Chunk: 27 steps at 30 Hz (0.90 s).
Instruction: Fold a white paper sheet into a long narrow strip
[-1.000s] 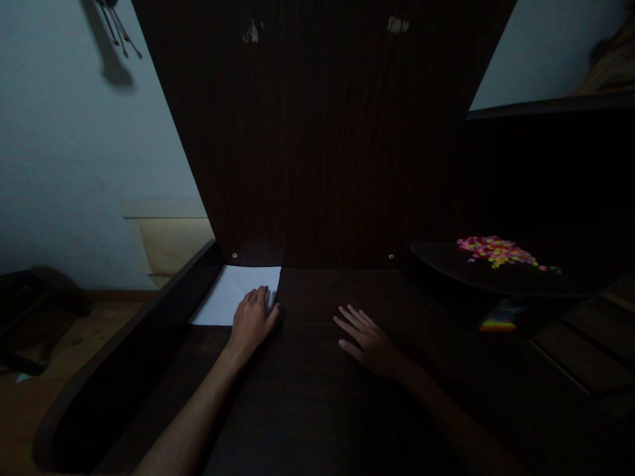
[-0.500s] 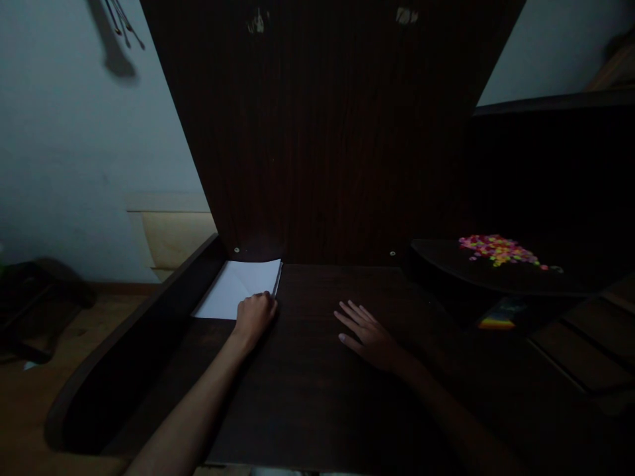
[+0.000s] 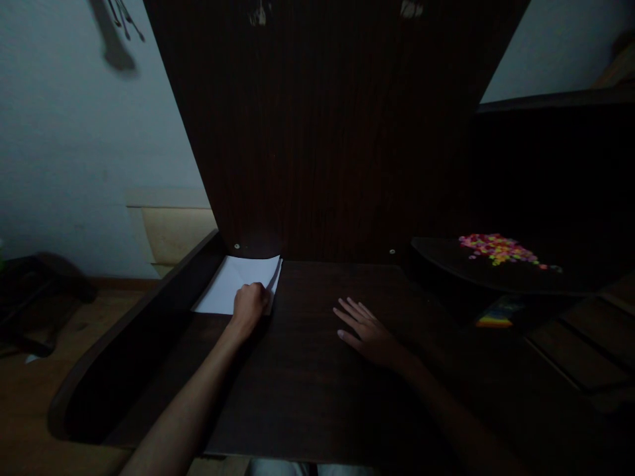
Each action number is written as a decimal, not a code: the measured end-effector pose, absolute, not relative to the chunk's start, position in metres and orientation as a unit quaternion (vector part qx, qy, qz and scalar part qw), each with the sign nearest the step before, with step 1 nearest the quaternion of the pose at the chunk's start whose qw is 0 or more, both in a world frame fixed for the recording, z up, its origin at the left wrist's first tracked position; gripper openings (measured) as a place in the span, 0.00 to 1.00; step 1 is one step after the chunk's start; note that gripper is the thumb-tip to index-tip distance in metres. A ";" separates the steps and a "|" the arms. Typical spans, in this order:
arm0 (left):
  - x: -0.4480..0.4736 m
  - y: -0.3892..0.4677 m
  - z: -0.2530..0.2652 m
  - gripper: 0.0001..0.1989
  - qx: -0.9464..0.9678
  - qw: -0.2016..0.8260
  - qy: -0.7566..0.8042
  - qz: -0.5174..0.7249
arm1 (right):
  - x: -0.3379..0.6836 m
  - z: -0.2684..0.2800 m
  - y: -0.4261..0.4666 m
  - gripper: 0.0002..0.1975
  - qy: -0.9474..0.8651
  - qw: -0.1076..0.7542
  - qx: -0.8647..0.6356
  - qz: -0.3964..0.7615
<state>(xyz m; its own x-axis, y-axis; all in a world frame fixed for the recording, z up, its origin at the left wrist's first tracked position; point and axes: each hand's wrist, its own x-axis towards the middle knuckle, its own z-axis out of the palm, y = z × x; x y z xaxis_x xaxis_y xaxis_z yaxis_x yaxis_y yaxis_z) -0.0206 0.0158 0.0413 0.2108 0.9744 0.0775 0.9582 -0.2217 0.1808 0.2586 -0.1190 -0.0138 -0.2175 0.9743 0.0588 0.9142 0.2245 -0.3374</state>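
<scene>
A stack of white paper (image 3: 223, 281) lies at the back left of the dark wooden desk (image 3: 292, 383), against the side panel. My left hand (image 3: 249, 304) is closed at the stack's right front corner, its fingers curled on the top sheet. That sheet's right edge is bent up a little, apart from the paper beneath. The fingertips themselves are hidden behind the knuckles. Flat on the desk, right of the middle, rests my right hand (image 3: 367, 332) with fingers spread and nothing in it.
A raised side panel (image 3: 133, 330) bounds the desk on the left, and a tall dark board (image 3: 342, 145) stands at the back. On a low shelf (image 3: 441, 261) to the right lies a heap of small colourful pieces (image 3: 501, 249). Under it shows a rainbow-striped item (image 3: 499, 314).
My left hand has shifted slightly left over the paper, and the top sheet's right edge has come up and curved. The right hand stays in place.
</scene>
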 end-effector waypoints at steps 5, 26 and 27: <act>-0.027 0.021 0.049 0.11 0.750 0.085 0.641 0.141 | 0.257 -0.010 -0.120 0.28 -0.770 0.123 -0.616 0.111; -0.050 0.043 0.049 0.13 0.589 0.296 0.603 0.449 | 0.259 -0.010 -0.118 0.30 -0.768 0.118 -0.617 0.124; -0.049 0.043 0.050 0.13 0.585 0.306 0.597 0.456 | 0.259 -0.011 -0.118 0.30 -0.768 0.119 -0.617 0.124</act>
